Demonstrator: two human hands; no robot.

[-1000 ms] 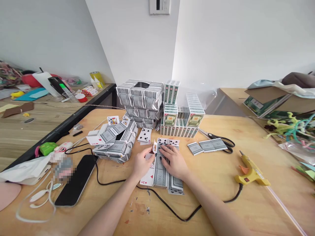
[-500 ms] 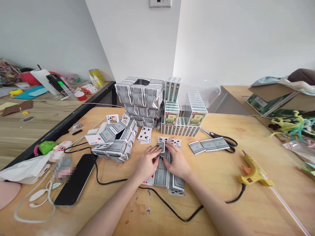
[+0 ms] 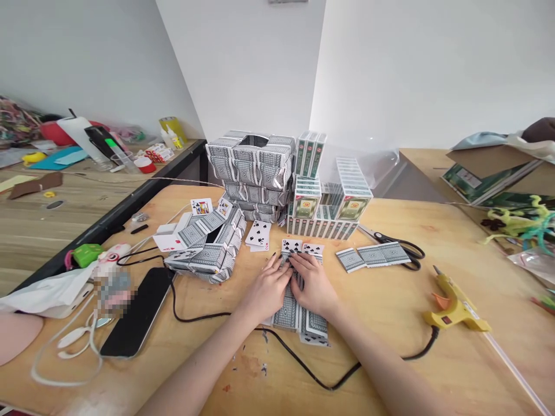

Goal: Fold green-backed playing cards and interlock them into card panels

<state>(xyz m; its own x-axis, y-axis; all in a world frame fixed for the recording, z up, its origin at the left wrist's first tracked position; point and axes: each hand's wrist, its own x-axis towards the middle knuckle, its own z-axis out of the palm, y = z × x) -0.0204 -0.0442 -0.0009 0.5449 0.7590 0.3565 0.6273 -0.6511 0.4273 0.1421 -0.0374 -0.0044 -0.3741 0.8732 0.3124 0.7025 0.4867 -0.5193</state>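
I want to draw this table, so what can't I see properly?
In the head view:
Middle of the cards: hidden under the left hand and right hand.
Thing on the wall: cut off by the top edge.
Clear stick: its end is cut off by the bottom edge.
Lump beside the phone: blurred into squares.
Writing on the boxes: too small.

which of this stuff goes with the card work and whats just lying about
Likely part of it:
- playing cards under the left hand and right hand
- yellow glue gun
- black-handled scissors
- stacked card-covered boxes

Seemingly just lying about:
- black smartphone
- open cardboard box
- blue sheets
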